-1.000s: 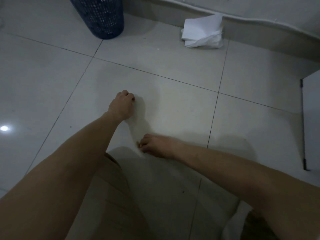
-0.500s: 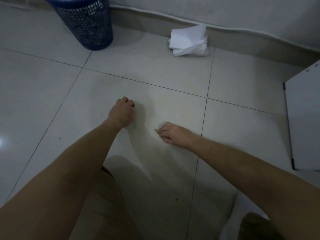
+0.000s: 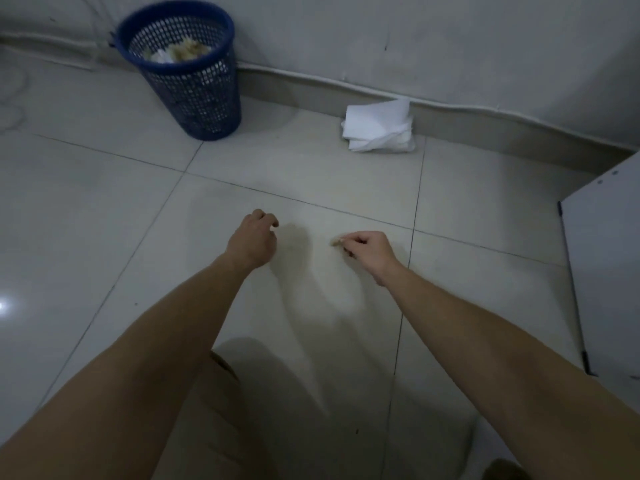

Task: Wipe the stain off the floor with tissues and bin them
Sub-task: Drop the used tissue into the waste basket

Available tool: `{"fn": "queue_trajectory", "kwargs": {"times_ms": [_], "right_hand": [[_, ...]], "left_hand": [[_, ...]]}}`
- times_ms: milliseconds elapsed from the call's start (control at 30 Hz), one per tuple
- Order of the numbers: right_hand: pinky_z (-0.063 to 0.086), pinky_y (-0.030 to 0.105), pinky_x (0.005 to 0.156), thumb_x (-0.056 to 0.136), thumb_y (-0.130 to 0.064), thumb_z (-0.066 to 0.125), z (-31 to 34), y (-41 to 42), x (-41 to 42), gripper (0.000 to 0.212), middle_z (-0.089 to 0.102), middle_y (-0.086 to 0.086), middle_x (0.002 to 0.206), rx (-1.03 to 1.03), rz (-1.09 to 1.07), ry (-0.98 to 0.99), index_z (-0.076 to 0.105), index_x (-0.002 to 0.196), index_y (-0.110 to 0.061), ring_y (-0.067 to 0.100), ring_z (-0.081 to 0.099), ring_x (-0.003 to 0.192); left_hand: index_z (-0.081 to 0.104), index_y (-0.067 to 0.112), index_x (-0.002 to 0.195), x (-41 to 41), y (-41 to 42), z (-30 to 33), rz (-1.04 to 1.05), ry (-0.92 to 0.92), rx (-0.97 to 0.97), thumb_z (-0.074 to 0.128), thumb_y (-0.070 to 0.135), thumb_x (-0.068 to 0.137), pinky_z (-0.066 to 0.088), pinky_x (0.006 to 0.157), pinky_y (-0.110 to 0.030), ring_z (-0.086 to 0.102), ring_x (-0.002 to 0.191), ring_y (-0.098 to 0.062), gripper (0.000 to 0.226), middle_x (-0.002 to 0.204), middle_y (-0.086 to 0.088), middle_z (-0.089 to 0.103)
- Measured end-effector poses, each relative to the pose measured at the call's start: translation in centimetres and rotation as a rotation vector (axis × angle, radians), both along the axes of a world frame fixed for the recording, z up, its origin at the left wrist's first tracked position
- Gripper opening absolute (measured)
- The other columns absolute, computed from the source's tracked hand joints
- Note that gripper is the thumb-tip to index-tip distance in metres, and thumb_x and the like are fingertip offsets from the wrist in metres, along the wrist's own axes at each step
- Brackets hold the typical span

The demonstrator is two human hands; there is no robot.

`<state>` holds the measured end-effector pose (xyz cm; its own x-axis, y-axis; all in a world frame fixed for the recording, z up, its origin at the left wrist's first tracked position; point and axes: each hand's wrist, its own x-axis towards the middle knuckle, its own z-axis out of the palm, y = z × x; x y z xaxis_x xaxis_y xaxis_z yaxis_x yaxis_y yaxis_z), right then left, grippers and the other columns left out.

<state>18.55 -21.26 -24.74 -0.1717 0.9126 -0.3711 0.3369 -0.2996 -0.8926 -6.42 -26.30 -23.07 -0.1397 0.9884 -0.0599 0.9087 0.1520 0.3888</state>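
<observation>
Dark blue bin [image 3: 194, 84] at eleven o'clock, its wall an open mesh of small holes; white and yellowish crumpled tissues [image 3: 176, 51] inside. White tissue stack [image 3: 379, 126] at one o'clock. Pale grey glossy floor [image 3: 86, 209], crossed by thin dark grout lines. Small tan scrap [image 3: 336, 241] at centre. White panel [image 3: 609, 265] at three o'clock.

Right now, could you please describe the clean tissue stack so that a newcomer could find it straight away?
Follow the wall's skirting to the right from the blue bin. The tissue stack lies on the floor against that skirting. It is clean, white and folded, unlike the crumpled, stained tissues inside the bin.
</observation>
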Motion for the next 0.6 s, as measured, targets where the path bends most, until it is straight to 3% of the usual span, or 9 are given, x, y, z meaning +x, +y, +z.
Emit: {"fn": "queue_trajectory", "kwargs": {"times_ms": [100,200,400,600], "right_hand": [[0.054,0.039,0.089,0.085,-0.008,0.071,1.8,1.6,-1.7,0.004,0.072,0.013,0.086,-0.124,-0.133,0.206,0.075,0.083,-0.008,0.02,0.064,0.08],[0.054,0.038,0.095,0.087,-0.003,0.066,4.2,4.1,-4.1,0.013,0.07,0.023,0.102,-0.184,-0.205,0.401,0.071,0.097,0.005,0.024,0.065,0.09],[0.054,0.035,0.092,0.089,0.003,0.06,9.4,10.0,-10.2,0.01,0.071,0.015,0.091,-0.227,-0.23,0.663,0.069,0.085,0.002,0.018,0.065,0.081],[0.056,0.031,0.085,0.091,0.0,0.06,13.3,17.0,-17.2,0.013,0.07,0.014,0.084,-0.227,-0.151,0.717,0.069,0.082,0.0,0.019,0.064,0.078]], "left_hand": [[0.06,0.007,0.115,-0.4,1.7,2.1,0.019,0.0,0.026,0.052,0.013,0.089,0.047,0.093,-0.044,0.051,0.111,-0.033,0.027,0.117,-0.015,0.054],[0.058,0.008,0.118,-1.4,3.7,4.4,0.051,0.026,0.061,0.052,0.018,0.093,0.046,0.094,-0.042,0.05,0.111,-0.03,0.028,0.119,-0.013,0.054],[0.054,0.009,0.122,-5.3,9.6,8.9,0.128,0.066,0.161,0.052,0.025,0.095,0.048,0.091,-0.042,0.05,0.11,-0.028,0.031,0.121,-0.01,0.052],[0.055,0.01,0.111,-11.2,15.6,13.8,0.201,0.217,0.311,0.056,0.021,0.09,0.048,0.081,-0.043,0.051,0.102,-0.031,0.024,0.111,-0.01,0.054]]}}
